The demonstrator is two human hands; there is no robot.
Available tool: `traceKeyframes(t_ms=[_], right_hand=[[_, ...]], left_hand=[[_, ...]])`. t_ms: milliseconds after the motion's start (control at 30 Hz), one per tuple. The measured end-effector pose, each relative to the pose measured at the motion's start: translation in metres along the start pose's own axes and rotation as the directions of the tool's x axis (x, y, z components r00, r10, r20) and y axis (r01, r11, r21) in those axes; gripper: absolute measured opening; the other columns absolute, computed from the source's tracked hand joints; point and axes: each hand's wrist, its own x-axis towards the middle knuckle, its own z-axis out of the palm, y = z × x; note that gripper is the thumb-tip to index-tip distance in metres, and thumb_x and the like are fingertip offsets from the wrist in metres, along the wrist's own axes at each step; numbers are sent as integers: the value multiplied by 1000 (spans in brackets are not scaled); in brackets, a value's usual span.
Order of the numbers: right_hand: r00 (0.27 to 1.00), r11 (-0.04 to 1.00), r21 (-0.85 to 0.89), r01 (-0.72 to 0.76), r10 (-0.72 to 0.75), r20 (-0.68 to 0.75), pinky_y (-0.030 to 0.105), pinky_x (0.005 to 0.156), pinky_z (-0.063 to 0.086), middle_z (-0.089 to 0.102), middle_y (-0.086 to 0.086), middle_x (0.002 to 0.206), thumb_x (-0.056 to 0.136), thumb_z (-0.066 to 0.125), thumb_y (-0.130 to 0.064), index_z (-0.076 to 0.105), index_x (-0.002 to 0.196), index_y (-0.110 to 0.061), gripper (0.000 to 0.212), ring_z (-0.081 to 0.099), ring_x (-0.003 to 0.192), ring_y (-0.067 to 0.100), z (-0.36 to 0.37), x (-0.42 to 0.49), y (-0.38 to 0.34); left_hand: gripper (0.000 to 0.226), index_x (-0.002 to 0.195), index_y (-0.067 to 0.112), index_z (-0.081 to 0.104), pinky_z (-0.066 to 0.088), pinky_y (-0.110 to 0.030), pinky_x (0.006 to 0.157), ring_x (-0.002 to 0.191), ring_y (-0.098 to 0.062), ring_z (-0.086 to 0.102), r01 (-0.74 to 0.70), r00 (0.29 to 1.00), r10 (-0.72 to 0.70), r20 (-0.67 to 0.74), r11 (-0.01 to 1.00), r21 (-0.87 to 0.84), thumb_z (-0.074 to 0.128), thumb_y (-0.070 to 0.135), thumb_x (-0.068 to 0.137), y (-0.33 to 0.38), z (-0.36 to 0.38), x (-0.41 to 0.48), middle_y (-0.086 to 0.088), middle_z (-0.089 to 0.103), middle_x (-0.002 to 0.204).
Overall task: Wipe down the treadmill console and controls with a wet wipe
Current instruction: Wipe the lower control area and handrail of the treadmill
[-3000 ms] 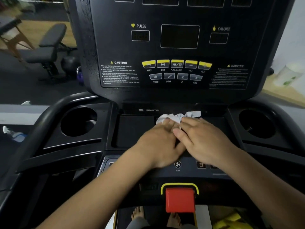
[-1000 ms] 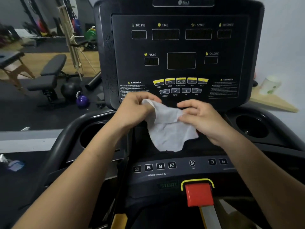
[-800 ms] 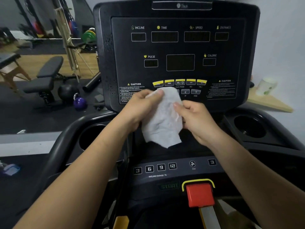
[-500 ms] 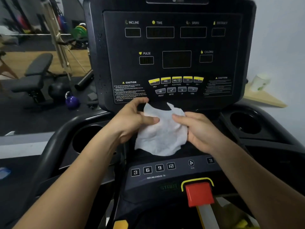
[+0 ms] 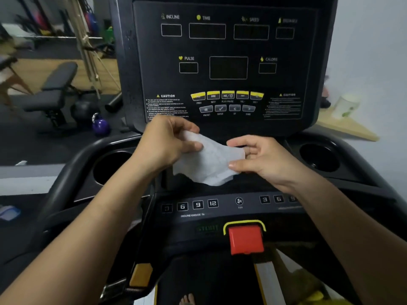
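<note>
Since three seconds before, both hands had lifted the wipe [image 5: 209, 164] off the flat tray [image 5: 246, 183] of the treadmill. In the last half second they had drawn a little apart, so the sheet was pulled longer between them.

The left hand [image 5: 167, 142] held the upper left edge of the wipe, its grip clamped on the sheet between thumb and curled fingers. The right hand [image 5: 262, 159] held the right edge, and its grip was also clamped on the sheet, with the thumb below and the fingers above. The white wipe was in the air between the two hands. It was in front of the lower edge of the console [image 5: 229, 69] and above the tray, with its lower part hanging loose. Whether it touched the console could not be told.

On the console the display windows were dark. A row of yellow buttons [image 5: 228, 95] stood over a row of grey buttons [image 5: 226, 108], both just above the hands. Below the hands were the number keys [image 5: 198, 204] and the red stop block [image 5: 245, 238]. The left cup holder [image 5: 110, 166] and the right cup holder [image 5: 319, 157] lay at either side of the tray. Behind, on the left, stood a weight bench [image 5: 52, 91] and a purple kettlebell [image 5: 100, 126].
</note>
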Motion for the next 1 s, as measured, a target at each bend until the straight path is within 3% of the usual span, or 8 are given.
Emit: traceKeyframes(t_ms=[167,267,500,633,700,800,900,1000], right_hand=[[972,965,-202,170,-197,-125,28,83,48,67,-3,100,84,73,-23,72,82,-26,4,61,92,9,-21,-7,-5],[969,972,-61,228,-233,-79,29,88,48,69,-7,102,87,70,-19,72,90,-22,5,63,97,9,-45,-22,-2],[951,946,164,280,-251,-179,35,65,57,74,4,85,90,67,-15,69,92,-16,3,71,82,22,-78,-62,19],[952,960,-226,163,-213,-218,17,66,47,69,-5,82,87,70,-25,69,97,-20,11,66,75,12,-92,-64,63],[920,810,-571,135,-316,-231,20,82,46,65,-2,106,91,63,-32,64,117,-17,31,61,95,16,-93,-71,87],[887,611,-750,255,-456,-70,43,103,39,52,9,140,96,37,-43,53,135,-10,54,46,128,28,-76,-90,101],[939,430,-855,290,-299,168,48,119,12,22,4,160,95,7,-57,28,151,-16,72,11,149,19,-58,-109,109],[954,333,-905,264,-225,196,62,115,11,20,5,160,97,4,-62,26,151,-14,76,10,149,21,-56,-139,127]], left_hand=[[12,71,26,73,43,-19,61,61,2,54,-65,990,81,-119,989,132,82,27,77,27,18,-24,12,62,67],[19,70,35,63,39,-14,75,92,-5,53,-161,968,199,-156,961,227,71,33,88,44,29,-38,5,56,96],[20,76,25,58,40,-27,55,58,-5,49,-131,946,152,-286,987,91,64,32,93,64,87,-63,6,62,65],[26,109,18,60,46,-37,77,89,-24,61,10,965,102,-242,907,420,67,32,89,39,133,-77,-4,65,97],[40,124,11,58,43,-44,89,108,-34,56,-94,961,246,-122,713,694,58,31,89,26,159,-96,-11,60,118],[56,139,5,49,33,-52,111,139,-33,39,-301,946,288,150,608,734,37,40,97,16,191,-126,-17,46,147],[67,153,5,24,17,-57,118,150,-32,10,-331,943,168,286,546,770,15,45,100,12,201,-144,-16,20,161],[69,155,5,17,13,-59,118,150,-35,3,-393,918,167,360,515,762,16,46,100,11,202,-170,-19,12,162]])
